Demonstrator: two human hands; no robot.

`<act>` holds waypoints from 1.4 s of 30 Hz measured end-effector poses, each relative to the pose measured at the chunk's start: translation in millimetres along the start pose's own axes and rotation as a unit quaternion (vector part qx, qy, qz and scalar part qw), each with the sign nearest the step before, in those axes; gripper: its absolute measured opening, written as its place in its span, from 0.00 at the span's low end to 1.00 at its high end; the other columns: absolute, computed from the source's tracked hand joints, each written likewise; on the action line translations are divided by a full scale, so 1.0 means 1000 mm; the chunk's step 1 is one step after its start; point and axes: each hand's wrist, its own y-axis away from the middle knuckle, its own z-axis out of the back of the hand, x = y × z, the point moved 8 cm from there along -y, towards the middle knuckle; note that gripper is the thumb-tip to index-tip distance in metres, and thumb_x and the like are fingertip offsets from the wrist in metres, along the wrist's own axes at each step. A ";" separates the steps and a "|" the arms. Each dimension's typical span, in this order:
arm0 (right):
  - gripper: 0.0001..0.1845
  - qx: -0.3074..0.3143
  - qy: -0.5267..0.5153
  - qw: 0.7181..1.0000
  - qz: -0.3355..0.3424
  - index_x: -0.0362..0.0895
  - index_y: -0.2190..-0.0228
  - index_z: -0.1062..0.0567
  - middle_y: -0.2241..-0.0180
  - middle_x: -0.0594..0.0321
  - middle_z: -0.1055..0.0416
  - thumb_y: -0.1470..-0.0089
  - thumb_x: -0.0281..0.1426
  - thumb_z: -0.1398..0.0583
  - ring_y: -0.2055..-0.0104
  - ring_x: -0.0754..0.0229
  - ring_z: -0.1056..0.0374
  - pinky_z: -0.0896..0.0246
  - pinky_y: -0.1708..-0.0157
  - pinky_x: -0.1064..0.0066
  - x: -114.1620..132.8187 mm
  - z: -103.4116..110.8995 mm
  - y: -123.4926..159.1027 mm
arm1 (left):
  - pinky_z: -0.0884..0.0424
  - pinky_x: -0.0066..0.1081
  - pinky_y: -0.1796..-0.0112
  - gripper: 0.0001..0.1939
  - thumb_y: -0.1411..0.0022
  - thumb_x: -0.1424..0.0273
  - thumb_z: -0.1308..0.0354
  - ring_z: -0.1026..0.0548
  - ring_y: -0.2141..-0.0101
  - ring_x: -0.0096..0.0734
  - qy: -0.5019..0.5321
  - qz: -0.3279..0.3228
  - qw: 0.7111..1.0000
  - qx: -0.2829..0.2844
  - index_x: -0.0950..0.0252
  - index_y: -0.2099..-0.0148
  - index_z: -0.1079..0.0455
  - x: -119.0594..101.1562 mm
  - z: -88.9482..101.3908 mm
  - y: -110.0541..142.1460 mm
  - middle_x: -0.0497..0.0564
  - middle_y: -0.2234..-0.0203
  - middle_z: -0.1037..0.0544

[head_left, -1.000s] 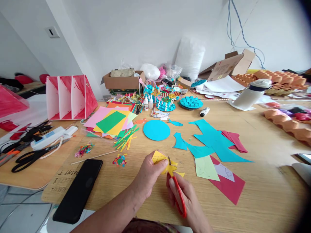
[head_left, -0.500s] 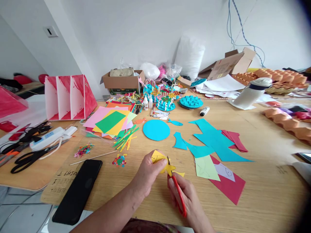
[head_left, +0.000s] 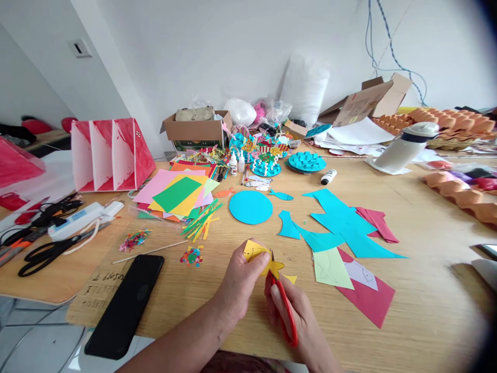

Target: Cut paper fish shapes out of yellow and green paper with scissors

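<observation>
Pinched between the thumb and fingers of my left hand [head_left: 244, 269] is a piece of yellow paper [head_left: 253, 249] with a fish drawn on it; its tail end is cut to shape. My right hand [head_left: 297, 305] grips red-handled scissors [head_left: 288, 316], whose blades meet the paper beside the tail, partly behind it. A yellow scrap [head_left: 290, 279] lies by my right fingers. Beyond my hands are a blue paper circle [head_left: 250, 207], an orange paper fish [head_left: 224, 192] and a blue paper fish [head_left: 281, 195].
Blue paper offcuts [head_left: 341, 223], a pale green sheet [head_left: 333, 268] and red paper [head_left: 373, 300] lie to the right. On the left are a black phone [head_left: 124, 305], black scissors [head_left: 48, 254] and stacked coloured paper [head_left: 174, 191]. Glue bottles [head_left: 233, 165] stand farther back.
The scissor blades have shifted slightly against the paper near the tail, and the yellow piece has turned a little. Both hands keep their hold.
</observation>
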 end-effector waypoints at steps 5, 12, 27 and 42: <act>0.21 -0.006 -0.003 1.000 -0.004 0.46 0.78 0.42 0.82 0.70 0.42 0.44 0.48 0.52 0.81 0.66 0.46 0.51 0.81 0.74 -0.003 0.001 0.000 | 0.41 0.25 0.70 0.07 0.51 0.68 0.44 0.39 0.74 0.25 -0.004 0.005 1.000 -0.003 0.65 0.72 0.39 0.001 -0.001 0.000 0.44 0.79 0.38; 0.21 -0.003 -0.002 1.000 -0.006 0.46 0.79 0.42 0.84 0.71 0.44 0.44 0.48 0.53 0.82 0.66 0.46 0.51 0.82 0.75 -0.004 0.000 0.001 | 0.42 0.25 0.71 0.07 0.51 0.68 0.45 0.40 0.75 0.24 -0.014 0.002 1.000 -0.003 0.65 0.73 0.40 0.000 -0.002 0.000 0.43 0.80 0.39; 0.22 -0.004 -0.011 1.000 -0.011 0.46 0.80 0.42 0.85 0.72 0.45 0.45 0.49 0.52 0.84 0.67 0.46 0.51 0.85 0.76 -0.005 0.001 -0.001 | 0.41 0.25 0.71 0.05 0.49 0.69 0.45 0.39 0.75 0.24 -0.013 -0.002 1.000 0.002 0.65 0.72 0.39 0.003 -0.001 -0.002 0.43 0.79 0.38; 0.23 -0.003 -0.007 1.000 -0.014 0.46 0.80 0.42 0.85 0.71 0.44 0.45 0.49 0.52 0.84 0.67 0.47 0.52 0.84 0.76 -0.006 0.002 -0.001 | 0.42 0.26 0.71 0.05 0.49 0.71 0.47 0.39 0.74 0.25 -0.035 0.001 0.999 0.021 0.65 0.72 0.40 0.002 -0.001 -0.004 0.44 0.79 0.38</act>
